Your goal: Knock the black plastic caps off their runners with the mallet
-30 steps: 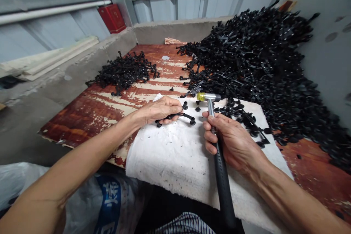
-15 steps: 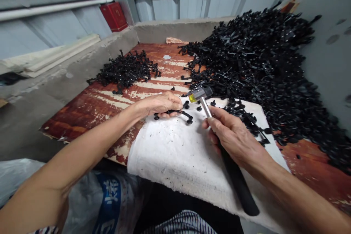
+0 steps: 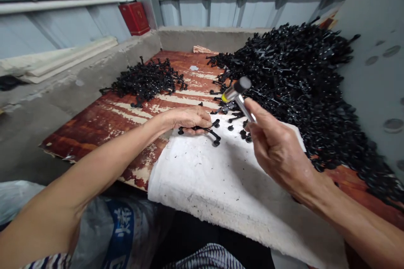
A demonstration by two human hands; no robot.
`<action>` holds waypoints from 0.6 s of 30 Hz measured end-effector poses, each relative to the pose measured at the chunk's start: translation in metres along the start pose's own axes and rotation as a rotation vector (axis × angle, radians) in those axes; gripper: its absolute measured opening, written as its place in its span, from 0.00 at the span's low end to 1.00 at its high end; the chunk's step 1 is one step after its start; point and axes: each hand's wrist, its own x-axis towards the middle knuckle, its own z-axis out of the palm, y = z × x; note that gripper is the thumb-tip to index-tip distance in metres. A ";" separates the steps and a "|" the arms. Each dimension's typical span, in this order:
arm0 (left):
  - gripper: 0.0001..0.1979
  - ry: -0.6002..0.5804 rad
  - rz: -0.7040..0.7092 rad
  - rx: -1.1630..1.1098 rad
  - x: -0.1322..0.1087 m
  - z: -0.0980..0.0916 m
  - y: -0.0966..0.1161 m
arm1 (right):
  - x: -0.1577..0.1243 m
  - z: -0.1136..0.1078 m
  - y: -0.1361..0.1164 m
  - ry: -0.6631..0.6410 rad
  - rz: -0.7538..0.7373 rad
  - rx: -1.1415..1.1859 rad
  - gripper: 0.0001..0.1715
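Note:
My left hand (image 3: pixel 193 120) is closed around a few thin black parts with round disc ends (image 3: pixel 215 138), low over the white cloth (image 3: pixel 195 176). In my right hand (image 3: pixel 274 143) is a small hammer (image 3: pixel 236 91) with a metal head, a black face and a yellow face. The hammer is raised above the cloth, its head up and to the right of the parts in my left hand; its grip is hidden by my fingers. Small loose black discs (image 3: pixel 230 127) lie on the cloth between my hands.
A big heap of the same black parts (image 3: pixel 290 67) covers the right of the worn red-brown board (image 3: pixel 94 122). A smaller pile (image 3: pixel 145 82) lies at the left. A grey panel (image 3: pixel 378 50) stands at the right, and a red box (image 3: pixel 135 18) on the ledge.
My right hand has lifted the hammer up off the cloth, and its head has tilted toward me. My left hand keeps its hold on the black parts in nearly the same spot.

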 end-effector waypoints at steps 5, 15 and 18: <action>0.15 0.017 0.016 0.000 0.001 0.001 -0.002 | 0.001 -0.001 -0.003 -0.171 -0.025 -0.014 0.33; 0.14 0.052 0.011 0.016 0.003 0.004 -0.008 | -0.003 0.005 -0.002 -0.183 0.005 -0.044 0.33; 0.13 0.083 -0.002 0.028 0.003 0.007 -0.007 | -0.004 0.004 -0.005 -0.169 0.033 -0.031 0.33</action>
